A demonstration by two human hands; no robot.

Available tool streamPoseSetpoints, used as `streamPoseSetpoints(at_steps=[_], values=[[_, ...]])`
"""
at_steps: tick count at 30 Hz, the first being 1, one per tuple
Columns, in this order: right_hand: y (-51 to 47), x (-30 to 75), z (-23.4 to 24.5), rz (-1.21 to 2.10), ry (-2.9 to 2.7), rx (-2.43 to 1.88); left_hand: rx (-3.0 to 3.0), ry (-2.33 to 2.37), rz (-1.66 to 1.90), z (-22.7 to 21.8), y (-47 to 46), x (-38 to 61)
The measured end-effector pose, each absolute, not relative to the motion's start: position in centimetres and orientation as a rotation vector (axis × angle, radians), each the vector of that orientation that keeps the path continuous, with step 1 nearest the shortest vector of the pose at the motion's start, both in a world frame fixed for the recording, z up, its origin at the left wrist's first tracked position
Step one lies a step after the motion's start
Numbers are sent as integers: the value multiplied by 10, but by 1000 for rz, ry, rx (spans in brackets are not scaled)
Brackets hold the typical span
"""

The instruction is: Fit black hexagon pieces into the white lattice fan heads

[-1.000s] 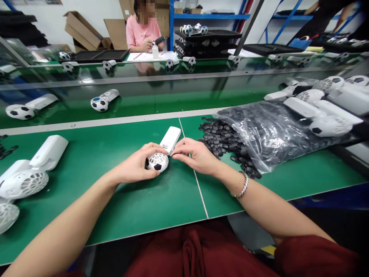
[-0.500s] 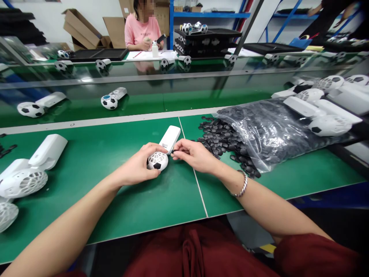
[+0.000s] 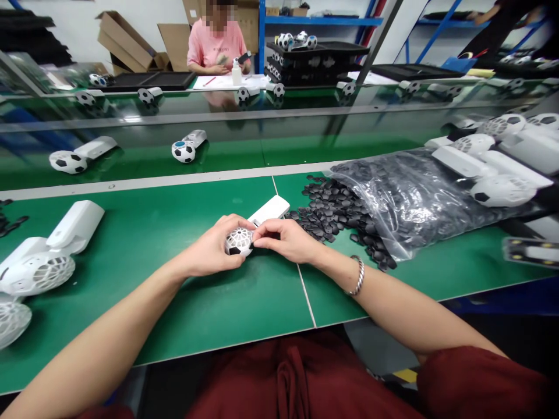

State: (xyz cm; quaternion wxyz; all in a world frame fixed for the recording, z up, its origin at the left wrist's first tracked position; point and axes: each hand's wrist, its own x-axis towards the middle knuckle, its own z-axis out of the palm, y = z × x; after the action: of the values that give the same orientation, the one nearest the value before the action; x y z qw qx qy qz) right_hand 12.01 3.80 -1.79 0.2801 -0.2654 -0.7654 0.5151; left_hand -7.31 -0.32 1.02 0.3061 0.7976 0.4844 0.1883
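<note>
My left hand is closed around the football-shaped head of a white plastic device, thumb at the front and fingers over the back. Black patches sit in the lattice of this head. Its white handle points away to the right on the green table. At the head's right edge, my right hand pinches a small black plastic piece, mostly covered by the fingertips. Just beyond that hand lies a loose pile of black plastic pieces, spilling from a clear plastic bag.
White devices with lattice heads lie at the left, and more are heaped at the right. Past the table edge, a conveyor belt carries several football-headed devices. A person in a pink shirt sits across.
The device has turned, its handle swinging right. My right hand has moved slightly left, bringing the black piece to the head's edge. Two devices on the near belt have shifted right.
</note>
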Motion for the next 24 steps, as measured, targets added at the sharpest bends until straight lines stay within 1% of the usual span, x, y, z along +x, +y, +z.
streamPoseSetpoints(at_steps=[3,11,16,19,22,24], values=[[37,118,-21,1415,-1982,-736,2086,1305,541,8,-4,-69],[36,110,-32,1437,-1823,-832,2062,1446,786,-3,-6,-58],[41,109,-28,1413,-1871,-955,2022,1453,874,-7,-9,-58],[45,120,-15,1191,-2050,-1015,2008,1441,920,-3,3,-56],[50,137,-5,708,-2268,-1167,2053,1494,972,9,40,-48],[54,147,-5,493,-2347,-1270,2099,1545,992,19,80,-40]])
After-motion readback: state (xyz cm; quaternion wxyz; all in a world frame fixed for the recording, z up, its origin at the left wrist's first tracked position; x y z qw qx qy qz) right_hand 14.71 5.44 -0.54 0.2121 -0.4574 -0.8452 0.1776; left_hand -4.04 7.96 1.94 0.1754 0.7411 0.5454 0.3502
